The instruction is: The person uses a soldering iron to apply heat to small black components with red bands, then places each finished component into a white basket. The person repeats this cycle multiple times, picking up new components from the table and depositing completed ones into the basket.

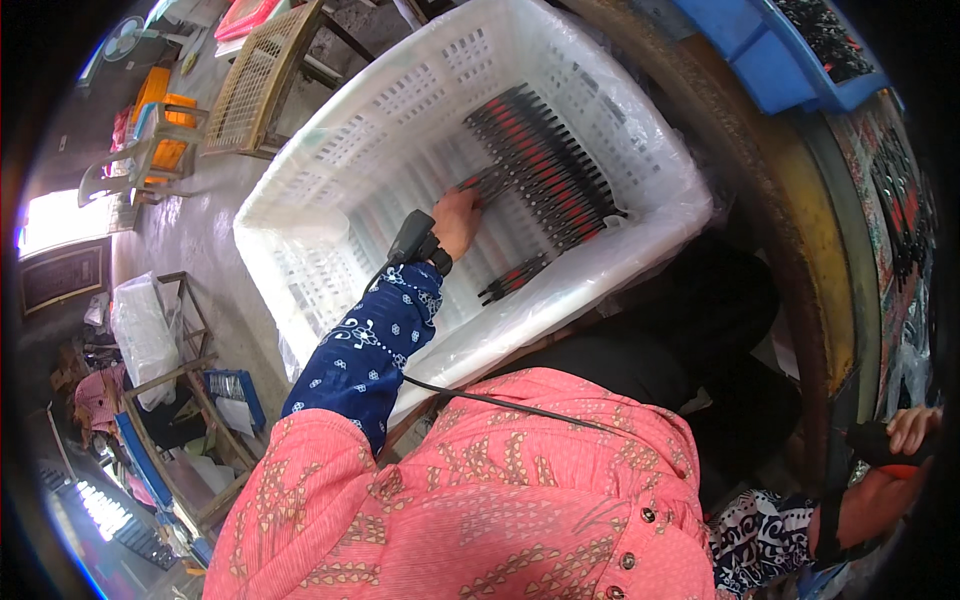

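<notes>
A white plastic crate (285, 190) lined with clear film stands before me. Inside it, slim black tools with red middles (545, 165) lie side by side in a long row; their exact kind is too small to tell. A smaller group of the same tools (515, 278) lies nearer me. My left hand (457, 222) reaches into the crate, its fingers closed on dark slim tools at the row's left side. At the far lower right, my right hand (908, 432) is by the bench, bent fingers showing beside a black and red object; what they hold is unclear.
On the bench to the right lie more black and red tools (895, 205). A blue bin (770, 60) of dark pieces stands at the upper right. A cable (500, 401) crosses my lap. At the left are a wooden frame rack (185, 375) and a plastic chair (130, 165).
</notes>
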A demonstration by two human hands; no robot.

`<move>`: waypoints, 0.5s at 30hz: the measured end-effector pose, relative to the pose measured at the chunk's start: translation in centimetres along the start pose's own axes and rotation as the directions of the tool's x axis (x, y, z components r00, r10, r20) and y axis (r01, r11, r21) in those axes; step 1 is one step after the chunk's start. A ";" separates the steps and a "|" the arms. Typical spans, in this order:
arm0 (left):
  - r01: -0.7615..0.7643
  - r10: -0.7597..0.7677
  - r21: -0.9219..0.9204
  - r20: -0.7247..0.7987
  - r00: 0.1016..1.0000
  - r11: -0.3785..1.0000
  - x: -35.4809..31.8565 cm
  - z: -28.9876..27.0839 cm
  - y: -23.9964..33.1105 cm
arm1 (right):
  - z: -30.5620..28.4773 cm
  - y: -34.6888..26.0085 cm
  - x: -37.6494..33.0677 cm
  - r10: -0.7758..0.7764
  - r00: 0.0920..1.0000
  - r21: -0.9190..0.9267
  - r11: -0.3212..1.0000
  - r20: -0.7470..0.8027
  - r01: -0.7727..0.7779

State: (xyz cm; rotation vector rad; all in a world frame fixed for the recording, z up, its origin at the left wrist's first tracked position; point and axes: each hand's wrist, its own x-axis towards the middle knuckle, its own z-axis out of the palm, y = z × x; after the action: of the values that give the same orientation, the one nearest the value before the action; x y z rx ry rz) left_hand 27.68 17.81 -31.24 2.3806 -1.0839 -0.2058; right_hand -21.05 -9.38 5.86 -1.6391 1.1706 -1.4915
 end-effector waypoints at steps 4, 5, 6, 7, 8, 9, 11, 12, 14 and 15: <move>0.086 -0.087 0.011 0.033 0.996 0.996 0.2 -0.6 0.9 | 0.9 -0.2 -0.6 -0.026 1.000 -0.071 0.997 0.007 0.027; 0.085 -0.086 0.024 0.026 0.996 0.996 0.1 -0.7 1.4 | 1.2 -0.3 -0.9 -0.028 1.000 -0.086 0.996 0.007 0.029; 0.086 -0.087 0.037 0.018 0.996 0.996 -0.1 -0.8 1.9 | 1.5 -0.5 -0.9 -0.035 0.999 -0.103 0.994 0.010 0.036; 0.089 -0.090 0.051 0.008 0.996 0.995 -0.5 -0.9 2.3 | 1.8 -0.6 -1.0 -0.041 0.999 -0.119 0.992 0.015 0.042; 0.065 -0.066 0.026 0.071 0.995 0.998 -1.1 -1.1 2.7 | 2.1 -0.7 -1.1 -0.043 0.999 -0.134 0.990 0.015 0.045; 0.041 -0.040 -0.002 0.133 0.990 0.999 -1.8 -1.3 3.0 | 2.3 -0.8 -1.2 -0.046 0.999 -0.150 0.988 0.016 0.048; 0.074 -0.064 -0.031 0.261 0.963 0.997 -3.1 -1.2 3.7 | 2.7 -1.0 -1.3 -0.054 0.998 -0.180 0.982 0.017 0.056; 0.064 -0.050 -0.047 0.253 0.966 0.997 -3.7 -1.1 4.0 | 2.8 -1.1 -1.4 -0.061 0.998 -0.197 0.978 0.016 0.063; 0.044 -0.025 -0.078 0.237 0.971 0.996 -4.9 -0.6 4.4 | 3.1 -1.4 -1.6 -0.070 0.997 -0.233 0.970 0.013 0.071; 0.046 -0.031 -0.048 0.272 0.962 0.998 -5.3 -0.3 4.4 | 3.3 -1.4 -1.6 -0.082 0.996 -0.254 0.964 0.016 0.083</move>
State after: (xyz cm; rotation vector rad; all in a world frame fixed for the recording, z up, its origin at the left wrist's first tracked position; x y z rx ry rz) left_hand 21.33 19.43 -29.07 2.3745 -1.1368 -0.5823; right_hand -17.50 -7.71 5.84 -1.8813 1.3518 -1.4332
